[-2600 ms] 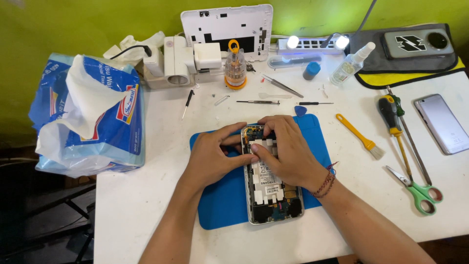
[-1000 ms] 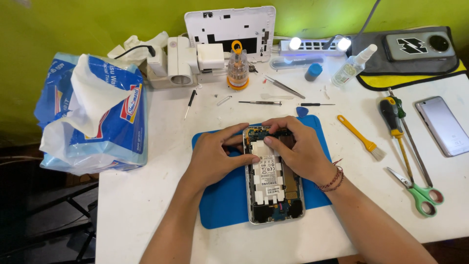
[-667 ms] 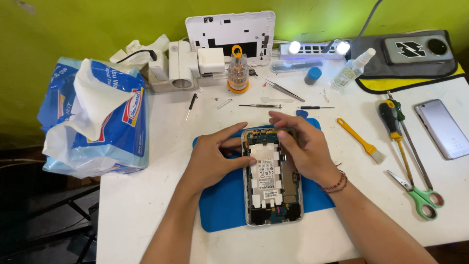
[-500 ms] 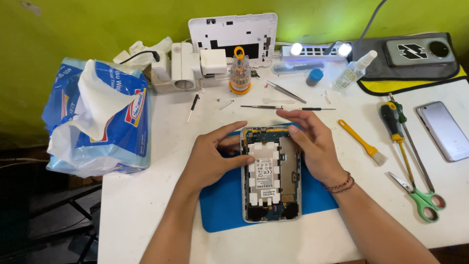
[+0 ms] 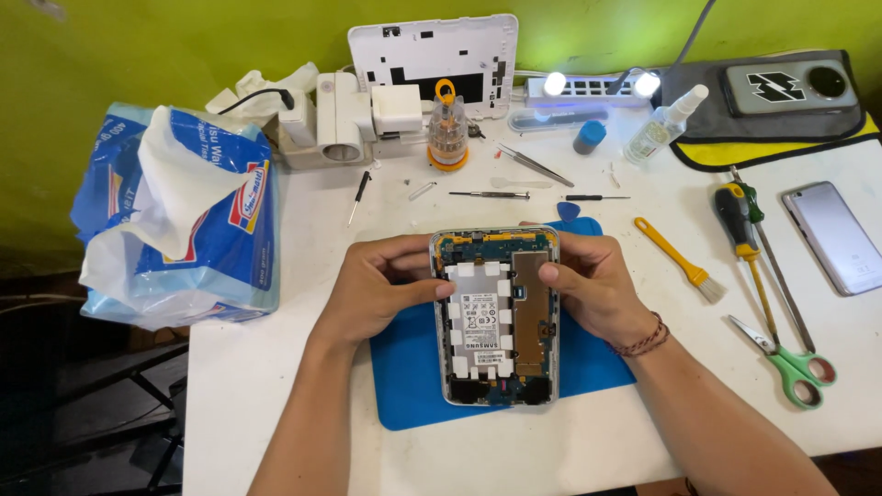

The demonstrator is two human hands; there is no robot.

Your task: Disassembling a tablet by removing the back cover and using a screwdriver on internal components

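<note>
A small electronics repair workshop: a white bench [image 5: 276,404] against a green wall carries a blue mat [image 5: 413,377], an opened tablet [image 5: 496,317], screwdrivers [image 5: 738,220], tweezers [image 5: 536,165], a brush [image 5: 680,259], scissors [image 5: 785,363] and a power strip [image 5: 588,87].

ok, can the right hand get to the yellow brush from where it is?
Probably yes. The right hand rests on the opened device, and the yellow brush lies on bare table just to its right, nothing between them. It would have to let go of the device first.
</note>
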